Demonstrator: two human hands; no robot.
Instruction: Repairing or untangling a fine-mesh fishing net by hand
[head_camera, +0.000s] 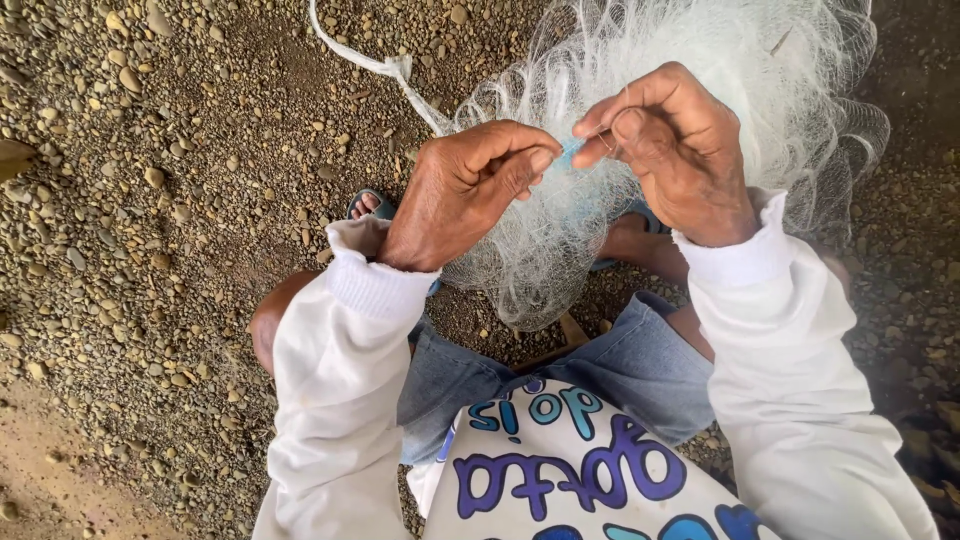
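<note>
Both hands pinch the white fishing net (560, 230) between them: left hand (465, 190) grips mesh, right hand (675, 150) fingers clamp a small blue piece (572, 152) between the fingertips, above gravel (180, 200).

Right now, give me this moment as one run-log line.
left hand: pinching net | right hand: pinching small blue piece at mesh | fishing net: bunched over knees | ground: gravel

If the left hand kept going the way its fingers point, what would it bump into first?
Probably the right hand: the left hand points at its fingertips, with only the small blue piece and white mesh fishing net between.
</note>
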